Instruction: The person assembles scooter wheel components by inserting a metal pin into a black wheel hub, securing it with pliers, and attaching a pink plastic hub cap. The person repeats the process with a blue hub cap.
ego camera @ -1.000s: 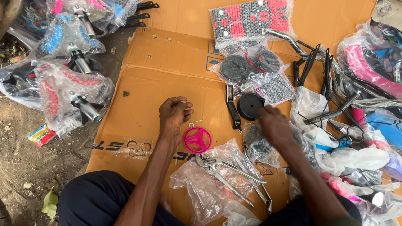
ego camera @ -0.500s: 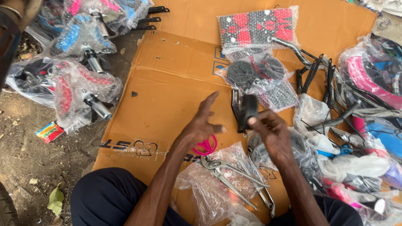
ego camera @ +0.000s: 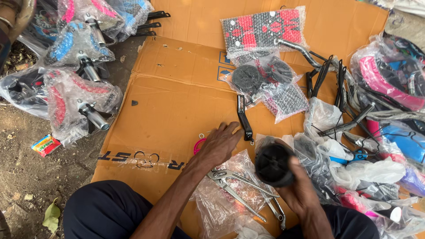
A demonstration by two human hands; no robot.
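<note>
The left hand (ego camera: 219, 144) reaches forward with the forearm stretched out, palm down and fingers spread loosely flat on the cardboard sheet (ego camera: 168, 102), covering most of a pink ring (ego camera: 198, 145) that peeks out at its thumb side. The right hand (ego camera: 297, 188) is raised nearer the camera, wrist bent, fingers wrapped firmly around a black round wheel (ego camera: 273, 164). Between the two forearms, pliers (ego camera: 234, 179) lie on a clear plastic bag (ego camera: 221, 201). A black crank arm (ego camera: 243, 117) lies just beyond the left fingertips.

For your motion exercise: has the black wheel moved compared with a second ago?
Yes. The black wheel has come off the cardboard, toward the person, in the right hand.
</note>
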